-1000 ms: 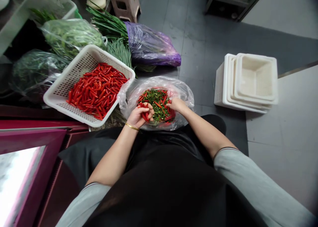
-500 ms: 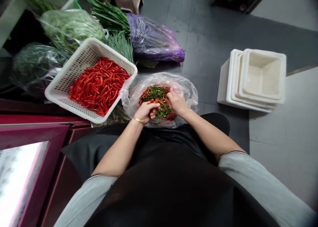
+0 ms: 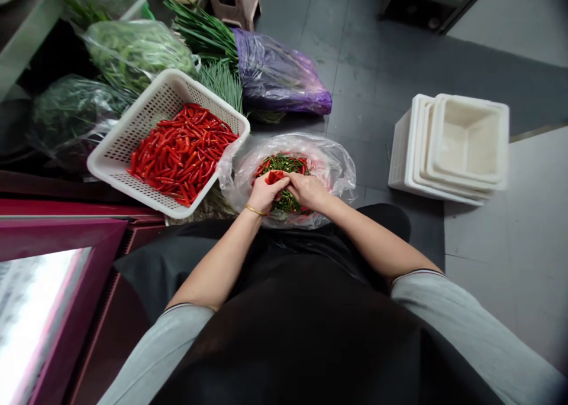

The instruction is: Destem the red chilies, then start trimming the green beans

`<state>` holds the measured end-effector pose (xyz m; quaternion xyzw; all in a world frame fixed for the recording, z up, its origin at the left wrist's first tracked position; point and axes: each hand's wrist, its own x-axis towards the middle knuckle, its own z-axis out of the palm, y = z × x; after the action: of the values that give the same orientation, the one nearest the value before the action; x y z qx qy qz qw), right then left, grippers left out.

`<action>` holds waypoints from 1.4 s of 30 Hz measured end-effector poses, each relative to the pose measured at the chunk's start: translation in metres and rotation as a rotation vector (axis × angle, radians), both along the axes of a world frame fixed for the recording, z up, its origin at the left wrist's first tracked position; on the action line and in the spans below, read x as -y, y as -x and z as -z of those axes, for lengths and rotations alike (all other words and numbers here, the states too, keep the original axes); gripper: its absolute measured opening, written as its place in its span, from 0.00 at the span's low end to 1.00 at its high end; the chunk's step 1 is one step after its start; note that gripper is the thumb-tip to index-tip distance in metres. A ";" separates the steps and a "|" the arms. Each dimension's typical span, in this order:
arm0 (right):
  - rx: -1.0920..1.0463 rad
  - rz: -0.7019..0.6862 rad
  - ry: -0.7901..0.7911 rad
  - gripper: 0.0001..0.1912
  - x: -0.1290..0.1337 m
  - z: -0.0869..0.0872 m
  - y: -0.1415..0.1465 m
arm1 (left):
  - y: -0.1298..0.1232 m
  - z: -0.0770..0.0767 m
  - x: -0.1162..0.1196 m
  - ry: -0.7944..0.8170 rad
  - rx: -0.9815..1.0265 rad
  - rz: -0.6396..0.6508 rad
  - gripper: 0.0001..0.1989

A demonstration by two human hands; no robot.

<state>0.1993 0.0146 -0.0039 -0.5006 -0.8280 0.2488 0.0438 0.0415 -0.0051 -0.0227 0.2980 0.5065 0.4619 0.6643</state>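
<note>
Over the open clear plastic bag (image 3: 341,156), my left hand (image 3: 262,193) is closed around several red chili peppers (image 3: 275,176). My right hand (image 3: 309,191) meets it, thumb and fingers pinched together at the left fingertips; what the pinch holds is hidden. Beneath both hands, green stems (image 3: 288,203) lie mixed with red chilies inside the bag. To the left, a white perforated basket (image 3: 110,162) tilts toward me, holding a heap of red chilies without visible stems (image 3: 184,151).
Bagged greens (image 3: 137,50) and a purple bag (image 3: 284,74) of long green stalks lie beyond the basket. Nested white baskets (image 3: 470,139) stand on the floor at right. A stool (image 3: 235,3) is at the back. A dark red cabinet (image 3: 106,239) borders the left.
My right hand has moved left and slightly down, from over the bag's chilies to the fingertips of my left hand. The left hand still holds chilies. The view has shifted slightly.
</note>
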 end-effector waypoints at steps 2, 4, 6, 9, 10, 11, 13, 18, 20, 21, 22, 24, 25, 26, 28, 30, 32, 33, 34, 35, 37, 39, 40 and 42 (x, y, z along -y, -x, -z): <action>-0.142 0.031 0.059 0.13 0.006 0.000 0.007 | -0.004 -0.003 -0.001 -0.016 0.013 -0.071 0.19; -0.256 0.069 0.104 0.16 0.011 -0.003 0.011 | -0.001 -0.007 -0.001 0.003 0.053 -0.108 0.18; -0.385 0.009 0.111 0.19 0.015 -0.011 0.011 | 0.004 -0.010 0.000 0.070 0.147 -0.028 0.17; -0.447 -0.244 0.120 0.19 0.012 -0.026 0.003 | 0.014 -0.010 0.001 0.183 0.276 0.157 0.14; -0.355 -0.304 0.128 0.19 0.009 -0.028 -0.001 | 0.017 -0.009 0.000 0.197 0.286 0.178 0.13; -0.204 -0.313 0.122 0.19 0.005 -0.028 -0.005 | 0.021 -0.007 0.000 0.197 0.266 0.167 0.12; 0.152 -0.215 0.072 0.18 0.001 -0.018 -0.009 | 0.029 -0.003 -0.003 0.168 0.136 0.116 0.09; 0.382 -0.149 -0.005 0.20 0.009 0.026 0.017 | 0.040 0.010 -0.006 -0.175 -0.559 0.162 0.05; 0.368 -0.149 0.020 0.18 0.011 0.035 0.029 | 0.041 0.017 -0.005 -0.336 -0.833 0.297 0.04; 0.347 -0.128 0.030 0.17 0.009 0.036 0.031 | 0.040 0.020 -0.004 -0.385 -0.935 0.372 0.06; 0.299 -0.109 0.036 0.16 0.007 0.036 0.030 | 0.039 0.023 -0.004 -0.414 -1.002 0.441 0.07; 0.103 -0.103 0.051 0.15 0.003 0.031 0.023 | 0.037 0.025 -0.003 -0.455 -1.018 0.529 0.09; -0.040 -0.112 0.081 0.14 0.002 0.028 0.017 | 0.036 0.025 -0.002 -0.477 -0.968 0.540 0.09; -0.202 -0.115 0.131 0.14 0.003 0.025 0.012 | 0.035 0.023 -0.001 -0.497 -0.887 0.533 0.10; -0.532 -0.072 0.287 0.17 0.009 0.019 0.004 | 0.032 0.018 0.001 -0.491 -0.662 0.497 0.10; -0.761 -0.003 0.484 0.21 0.019 0.012 -0.002 | 0.029 0.014 0.004 -0.397 -0.420 0.458 0.12; -0.785 -0.067 0.680 0.25 0.023 0.005 -0.008 | 0.026 0.013 0.007 -0.244 -0.220 0.408 0.14; -0.710 -0.144 0.754 0.26 0.021 0.002 -0.012 | 0.025 0.014 0.009 -0.159 -0.138 0.383 0.15; -0.582 -0.207 0.781 0.26 0.016 0.001 -0.017 | 0.025 0.015 0.009 -0.080 -0.070 0.360 0.16; -0.420 -0.219 0.742 0.26 0.007 0.001 -0.022 | 0.026 0.015 0.009 -0.014 -0.017 0.340 0.17; -0.097 -0.049 0.488 0.26 -0.017 0.009 -0.030 | 0.029 0.016 0.007 0.072 0.055 0.294 0.15; 0.118 0.211 0.208 0.26 -0.043 0.025 -0.033 | 0.032 0.014 0.004 0.113 0.101 0.225 0.15; 0.182 0.290 0.135 0.24 -0.054 0.034 -0.033 | 0.033 0.013 0.002 0.136 0.120 0.188 0.15; 0.232 0.359 0.130 0.19 -0.066 0.050 -0.030 | 0.033 0.011 0.000 0.182 0.152 0.136 0.15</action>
<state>0.2294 0.0810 -0.0542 -0.6669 -0.7074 0.2306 -0.0406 0.0088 -0.0047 -0.0338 0.2342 0.4730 0.3895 0.7548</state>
